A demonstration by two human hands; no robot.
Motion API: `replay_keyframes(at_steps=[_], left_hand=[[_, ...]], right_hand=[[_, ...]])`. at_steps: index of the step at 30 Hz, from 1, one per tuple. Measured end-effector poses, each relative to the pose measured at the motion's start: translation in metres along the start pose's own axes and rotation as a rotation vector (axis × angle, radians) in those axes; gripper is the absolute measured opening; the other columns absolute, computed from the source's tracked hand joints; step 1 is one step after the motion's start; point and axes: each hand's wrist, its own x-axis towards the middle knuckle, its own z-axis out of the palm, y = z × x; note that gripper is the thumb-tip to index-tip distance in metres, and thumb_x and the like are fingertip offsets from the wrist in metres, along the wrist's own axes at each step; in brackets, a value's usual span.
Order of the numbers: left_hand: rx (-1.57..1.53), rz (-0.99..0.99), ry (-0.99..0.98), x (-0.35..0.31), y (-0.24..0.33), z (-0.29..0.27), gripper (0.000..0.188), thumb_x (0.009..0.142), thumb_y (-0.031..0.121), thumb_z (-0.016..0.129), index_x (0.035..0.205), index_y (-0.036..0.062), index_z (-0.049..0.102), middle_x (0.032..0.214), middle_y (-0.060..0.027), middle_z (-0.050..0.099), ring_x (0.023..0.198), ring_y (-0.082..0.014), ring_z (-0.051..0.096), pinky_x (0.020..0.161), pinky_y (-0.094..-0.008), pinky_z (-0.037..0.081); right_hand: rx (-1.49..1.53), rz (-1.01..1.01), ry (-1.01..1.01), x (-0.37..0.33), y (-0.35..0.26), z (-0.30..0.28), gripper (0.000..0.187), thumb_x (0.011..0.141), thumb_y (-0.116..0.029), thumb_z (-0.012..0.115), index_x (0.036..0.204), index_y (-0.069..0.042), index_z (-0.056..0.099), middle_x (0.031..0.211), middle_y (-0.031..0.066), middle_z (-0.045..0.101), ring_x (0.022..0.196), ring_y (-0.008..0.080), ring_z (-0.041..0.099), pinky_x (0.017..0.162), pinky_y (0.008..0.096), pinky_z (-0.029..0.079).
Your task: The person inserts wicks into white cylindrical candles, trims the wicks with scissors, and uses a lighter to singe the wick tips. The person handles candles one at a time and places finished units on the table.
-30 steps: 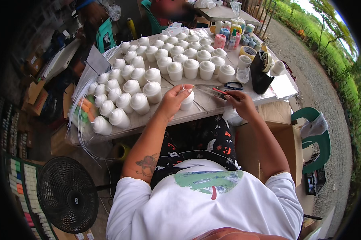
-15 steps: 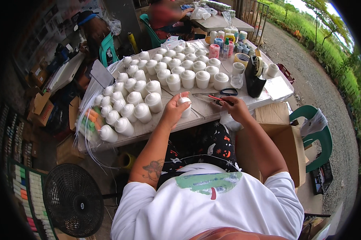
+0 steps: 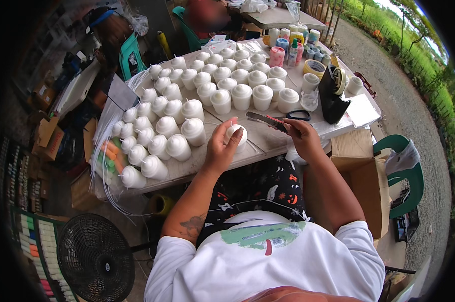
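My left hand point(image 3: 224, 147) is closed around a white candle point(image 3: 239, 136) at the table's front edge, its fingers and thumb on the rounded top. In my right hand point(image 3: 303, 137) is a knife point(image 3: 268, 121) with a dark blade and a red-and-black handle. The blade points left, above the table and to the right of the candle, apart from it. Many similar white candles point(image 3: 220, 101) with domed tops and wicks stand in rows on the grey table point(image 3: 189, 171), left of and beyond my hands.
Beyond my right hand are a dark loop-shaped handle point(image 3: 299, 115), a black tape dispenser point(image 3: 332, 98) and coloured candles point(image 3: 277, 56). A cardboard box point(image 3: 361, 173) and green chair point(image 3: 409, 186) stand at right; a black fan point(image 3: 96, 256) at lower left. Another person point(image 3: 205, 17) sits behind the table.
My right hand has lifted the knife off the table, and its blade now shows in the air. My left hand still holds the candle. The view has shifted slightly.
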Motion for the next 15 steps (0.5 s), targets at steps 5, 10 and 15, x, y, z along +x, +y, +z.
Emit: replay_keyframes(at_steps=[5, 10, 15], left_hand=[[0.272, -0.151, 0.069, 0.011, 0.019, 0.012, 0.029, 0.091, 0.026, 0.065, 0.104, 0.0005, 0.064, 0.104, -0.0160, 0.063, 0.096, -0.0201, 0.061, 0.083, -0.0316, 0.048], [0.413, 0.055, -0.002, 0.010, 0.020, 0.008, 0.026, 0.092, 0.019, 0.060, 0.110, -0.0001, 0.059, 0.109, -0.0165, 0.058, 0.095, -0.0266, 0.060, 0.084, -0.0342, 0.048], [0.325, 0.075, -0.109, 0.010, 0.011, -0.004, 0.048, 0.091, 0.015, 0.063, 0.132, 0.0000, 0.044, 0.127, -0.0184, 0.048, 0.114, -0.0274, 0.051, 0.096, -0.0353, 0.043]], right_hand=[[-0.007, 0.004, -0.045, -0.002, 0.009, 0.001, 0.022, 0.091, -0.015, 0.064, 0.110, -0.003, 0.067, 0.093, 0.0106, 0.065, 0.084, 0.0201, 0.063, 0.076, 0.0298, 0.049], [-0.080, -0.013, -0.062, -0.007, 0.002, -0.002, 0.024, 0.090, -0.018, 0.064, 0.109, -0.003, 0.066, 0.092, 0.0132, 0.066, 0.087, 0.0295, 0.063, 0.078, 0.0337, 0.049], [0.006, 0.085, -0.092, -0.014, 0.005, -0.008, 0.027, 0.091, -0.022, 0.064, 0.110, -0.001, 0.065, 0.089, 0.0104, 0.065, 0.084, 0.0225, 0.064, 0.075, 0.0326, 0.050]])
